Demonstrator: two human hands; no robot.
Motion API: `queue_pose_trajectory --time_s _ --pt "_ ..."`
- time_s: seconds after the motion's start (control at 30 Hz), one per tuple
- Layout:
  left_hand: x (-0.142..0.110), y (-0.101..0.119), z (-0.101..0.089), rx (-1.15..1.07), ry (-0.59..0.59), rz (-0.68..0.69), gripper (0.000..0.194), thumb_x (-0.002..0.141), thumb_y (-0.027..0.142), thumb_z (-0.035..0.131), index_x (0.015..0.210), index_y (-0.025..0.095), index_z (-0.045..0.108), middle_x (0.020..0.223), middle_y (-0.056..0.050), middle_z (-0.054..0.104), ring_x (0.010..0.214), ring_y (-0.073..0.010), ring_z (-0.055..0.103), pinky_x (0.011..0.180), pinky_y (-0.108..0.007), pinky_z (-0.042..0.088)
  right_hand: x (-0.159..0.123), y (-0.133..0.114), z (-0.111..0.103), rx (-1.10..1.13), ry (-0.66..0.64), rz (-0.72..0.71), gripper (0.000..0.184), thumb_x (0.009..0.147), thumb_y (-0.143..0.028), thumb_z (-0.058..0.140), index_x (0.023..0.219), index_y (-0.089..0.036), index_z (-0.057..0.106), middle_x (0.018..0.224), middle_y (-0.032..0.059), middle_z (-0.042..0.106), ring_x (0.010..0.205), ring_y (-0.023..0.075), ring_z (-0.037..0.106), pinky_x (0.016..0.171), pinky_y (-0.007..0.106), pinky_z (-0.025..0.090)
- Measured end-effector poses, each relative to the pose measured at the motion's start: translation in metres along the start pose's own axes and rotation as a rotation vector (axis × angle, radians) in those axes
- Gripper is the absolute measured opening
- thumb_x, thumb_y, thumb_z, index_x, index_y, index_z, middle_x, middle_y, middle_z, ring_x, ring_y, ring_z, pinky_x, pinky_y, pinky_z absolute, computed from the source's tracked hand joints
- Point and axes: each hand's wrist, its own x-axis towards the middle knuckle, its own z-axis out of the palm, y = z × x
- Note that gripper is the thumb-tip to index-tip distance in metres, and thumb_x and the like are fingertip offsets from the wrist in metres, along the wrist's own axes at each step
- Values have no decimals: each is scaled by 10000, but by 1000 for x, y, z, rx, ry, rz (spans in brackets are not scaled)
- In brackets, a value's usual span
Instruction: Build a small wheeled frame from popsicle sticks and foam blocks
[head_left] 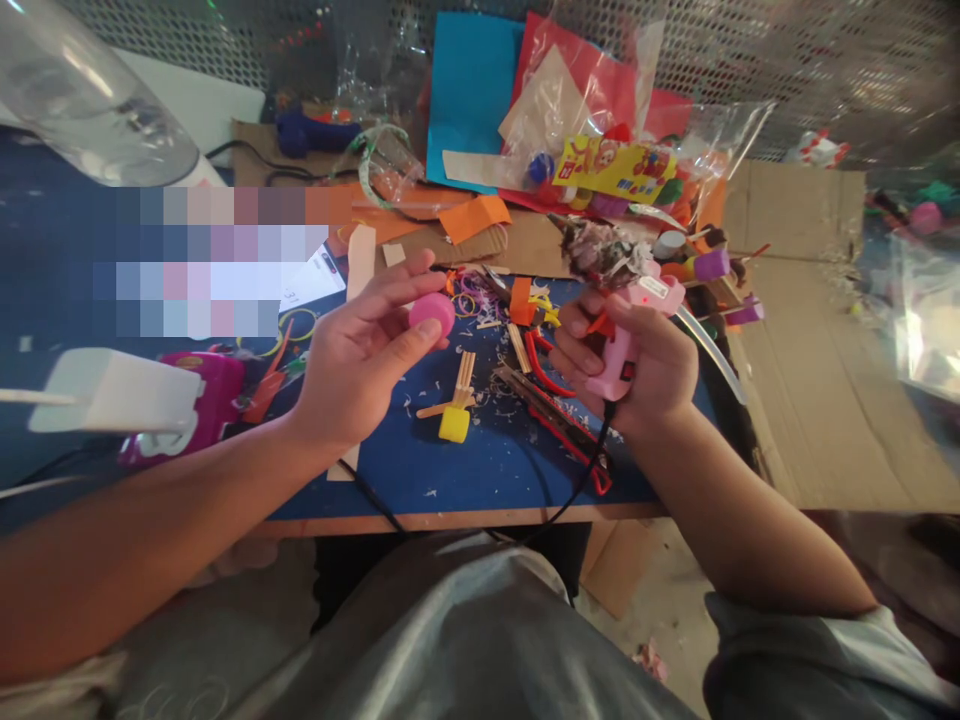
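Note:
Between the thumb and fingers of my left hand (367, 345) is a round pink cap (431, 317), held above the table. My right hand (649, 355) is wrapped round the handle of a pink hot glue gun (621, 350); its black cord hangs down toward me. The gun's nozzle end is hidden by a clump of grey-white residue (607, 252). On the table between my hands lie a yellow cap (454, 424) and joined wooden sticks (465, 372). Beside them rest red-handled pliers (566, 440), below my right hand.
A purple-pink power strip (217, 400) with a white plug (112, 390) stands at left, below a large clear bottle (105, 110). Coloured paper (472, 90) and a plastic bag of caps (615, 170) lie at the back. Cardboard (832, 360) covers the right side.

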Motion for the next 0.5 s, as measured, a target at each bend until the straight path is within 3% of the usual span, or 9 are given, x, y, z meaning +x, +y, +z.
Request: queue_pose_trajectory --time_s 0.17,0.33,0.5 --pt "-1 3 1 -3 -6 -32 339 1022 466 949 1342 379 883 1711 -11 713 1439 -292 759 927 -379 764 0 1 6 -32 25 0 418 842 -461 968 865 -250 607 842 -28 568 528 83 346 501 295 369" --pt "-2 1 2 -62 8 9 385 969 432 993 1330 366 875 1491 -38 804 1195 -231 811 1018 -399 746 -3 5 9 -75 -15 -33 463 824 -486 1008 857 -237 620 830 -33 593 522 86 437 527 294 398" --pt "-3 -1 3 -58 -25 38 502 981 398 991 1450 382 812 1398 -42 823 1161 -216 820 1038 -378 734 -9 9 11 -99 -111 -11 479 838 -515 1029 857 -223 650 844 -5 641 528 98 522 533 286 368"
